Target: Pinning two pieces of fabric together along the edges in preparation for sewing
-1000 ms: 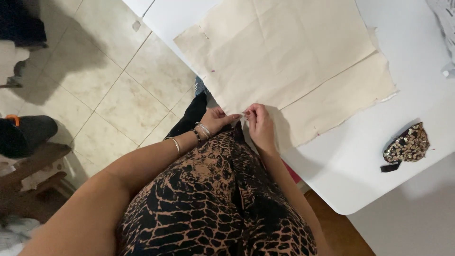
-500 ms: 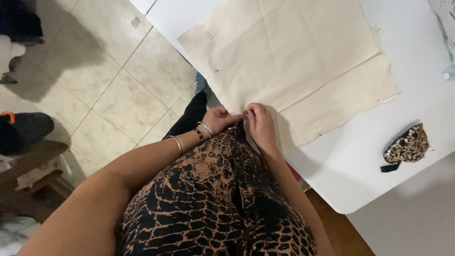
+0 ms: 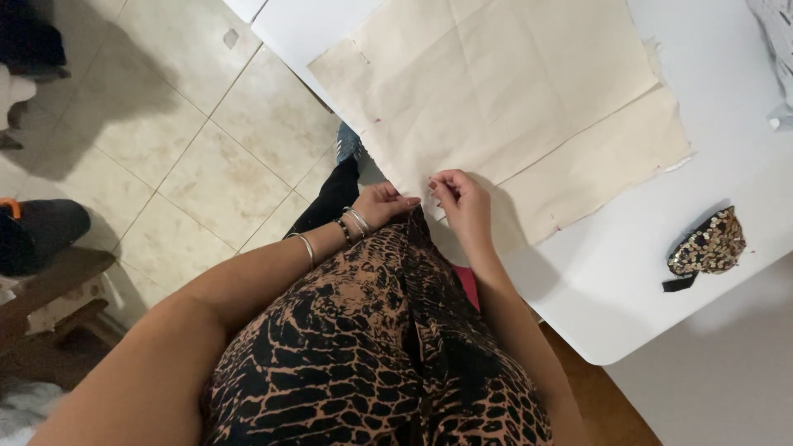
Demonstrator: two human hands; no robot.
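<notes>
Layered cream fabric (image 3: 512, 107) lies spread on a white table (image 3: 628, 281). My left hand (image 3: 387, 203), with bracelets at the wrist, rests at the fabric's near edge with fingers closed on that edge. My right hand (image 3: 462, 202) sits just beside it, fingertips pinched on the same edge. The two hands nearly touch. What lies between the fingertips is too small to make out.
A sequined black-and-gold pouch (image 3: 707, 248) lies on the table at the right. Grey patterned cloth (image 3: 776, 41) shows at the top right corner. Tiled floor (image 3: 190, 140) lies left of the table, with a wooden stool (image 3: 49, 297) and dark items at far left.
The view has shifted slightly. Both hands stay at the fabric's near edge, with the right fingers a little more curled.
</notes>
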